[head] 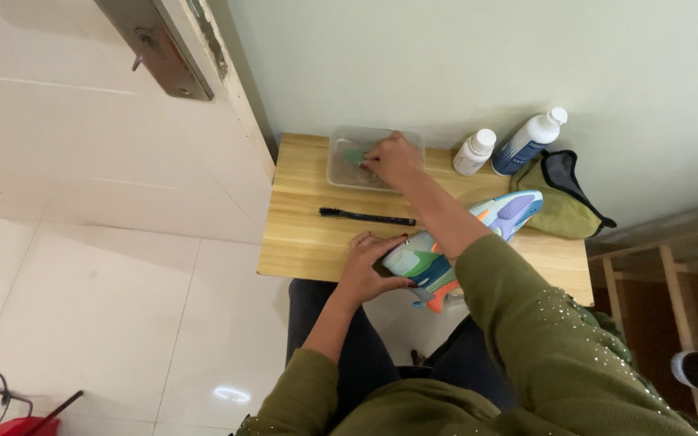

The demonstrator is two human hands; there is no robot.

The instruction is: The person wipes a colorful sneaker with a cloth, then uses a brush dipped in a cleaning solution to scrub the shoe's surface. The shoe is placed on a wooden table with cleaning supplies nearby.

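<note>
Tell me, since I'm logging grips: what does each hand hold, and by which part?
The left hand grips the multicoloured sneaker at its heel end. The right hand pinches a small green item over the clear plastic tub; which part cannot be told.

This looks like a room in a home: a small wooden desk [309, 234] stands against a pale green wall [446, 64] beside a door [82, 121] with a metal lock plate, at the upper left of the frame. Glossy white floor tiles [107, 307] fill the lower left, and two cleaning bottles [527, 141] and a clear plastic tub [341, 165] sit along the desk's far edge.
</note>
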